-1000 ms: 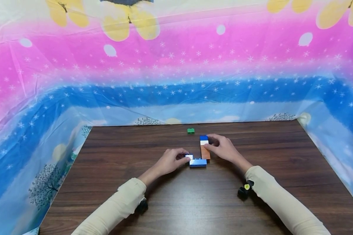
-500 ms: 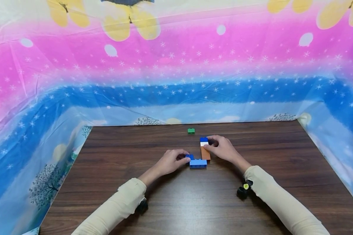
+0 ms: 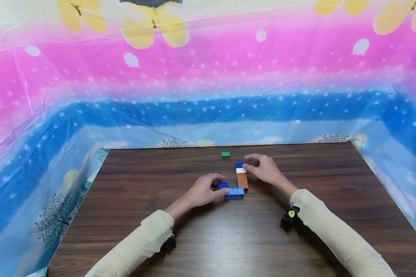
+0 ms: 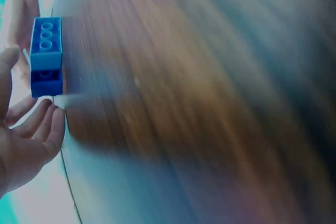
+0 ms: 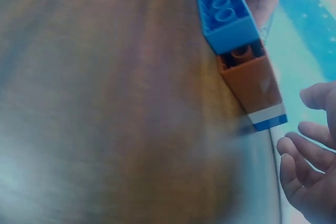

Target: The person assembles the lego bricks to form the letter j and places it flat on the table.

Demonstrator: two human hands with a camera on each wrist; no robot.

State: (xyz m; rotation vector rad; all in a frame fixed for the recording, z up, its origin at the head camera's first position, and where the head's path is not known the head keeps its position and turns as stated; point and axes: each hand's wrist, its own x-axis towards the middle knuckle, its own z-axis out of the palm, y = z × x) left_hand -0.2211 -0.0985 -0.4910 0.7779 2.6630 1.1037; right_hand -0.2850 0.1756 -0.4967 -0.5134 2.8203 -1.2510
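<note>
A joined shape of toy building bricks lies on the table. Its near side is a long blue brick (image 3: 234,193), whose hollow underside with tubes faces me. A darker blue brick (image 3: 223,185) joins its left end. From the right end an orange section (image 3: 242,180) runs away from me, ending in a white band (image 3: 240,170) and a dark blue end piece (image 3: 239,165). My left hand (image 3: 202,191) is at the left bricks, thumb overlapping the long brick, fingers loosely bent. My right hand (image 3: 266,169) is beside the far end, fingers spread and apart from it in the right wrist view.
A small green brick (image 3: 225,154) sits near the back edge of the dark wooden table (image 3: 208,238). A printed pink and blue cloth (image 3: 208,77) hangs behind the table and along both sides.
The brick shape tipped slightly, so the long brick's underside shows. My right hand loosened and drew back from the far end. My left hand's fingers spread and shifted a little right.
</note>
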